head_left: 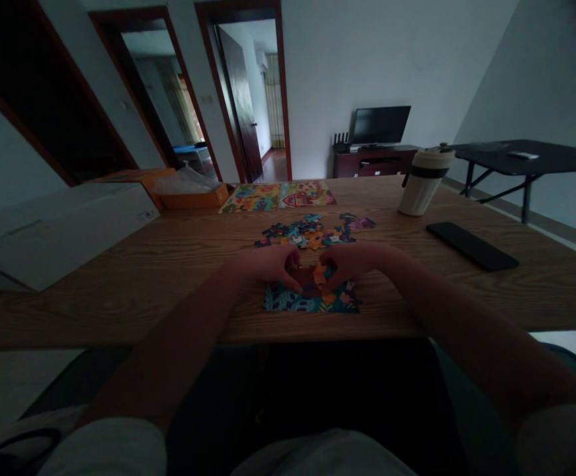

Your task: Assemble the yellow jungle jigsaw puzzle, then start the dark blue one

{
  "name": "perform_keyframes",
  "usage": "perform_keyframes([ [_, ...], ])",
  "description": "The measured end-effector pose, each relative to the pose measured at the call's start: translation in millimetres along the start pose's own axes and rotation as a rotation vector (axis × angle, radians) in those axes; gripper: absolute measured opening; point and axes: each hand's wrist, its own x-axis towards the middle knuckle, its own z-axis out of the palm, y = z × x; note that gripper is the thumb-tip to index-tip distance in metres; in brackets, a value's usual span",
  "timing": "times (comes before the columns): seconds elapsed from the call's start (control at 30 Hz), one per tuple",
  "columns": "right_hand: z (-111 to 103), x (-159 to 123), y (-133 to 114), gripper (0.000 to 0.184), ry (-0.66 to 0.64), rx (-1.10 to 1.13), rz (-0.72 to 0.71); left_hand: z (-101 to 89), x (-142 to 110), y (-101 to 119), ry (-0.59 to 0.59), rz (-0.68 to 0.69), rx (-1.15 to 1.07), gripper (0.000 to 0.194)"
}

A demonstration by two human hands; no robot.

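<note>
My left hand [270, 264] and my right hand [350, 261] meet fingertip to fingertip over a partly joined colourful jigsaw [312, 301] near the front edge of the wooden table [119, 277]. Both hands have their fingers curled in a pinch. An orange puzzle piece [320, 273] sits between the fingertips, nearer my right hand. Whether my left fingers hold a piece is hidden. A heap of loose puzzle pieces [315, 231] lies just beyond the hands.
Two finished picture boards [278, 196] lie further back, an orange box [188, 192] and a white box [64, 228] to the left. A white lidded cup [424, 182] and a black phone [471, 245] are on the right.
</note>
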Motion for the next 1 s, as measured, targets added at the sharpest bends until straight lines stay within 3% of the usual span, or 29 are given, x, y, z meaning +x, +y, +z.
perform_keyframes([
  [0.2,-0.4,-1.8,1.1,0.051,0.04,0.048,-0.055,0.9,0.4,-0.4,0.007,0.027,-0.068,0.076],
  [0.37,-0.1,-0.1,5.8,0.041,0.034,0.163,-0.143,2.1,1.4,-1.5,-0.027,0.04,-0.148,0.093],
  [0.6,-3.9,-2.4,7.5,0.031,0.154,0.144,-0.149,-2.3,1.9,-2.6,0.046,0.172,-0.128,0.054],
  [1.0,-11.0,-2.8,30.3,0.025,0.456,0.243,-0.202,-6.3,2.7,-7.3,0.346,0.252,-0.152,0.046],
])
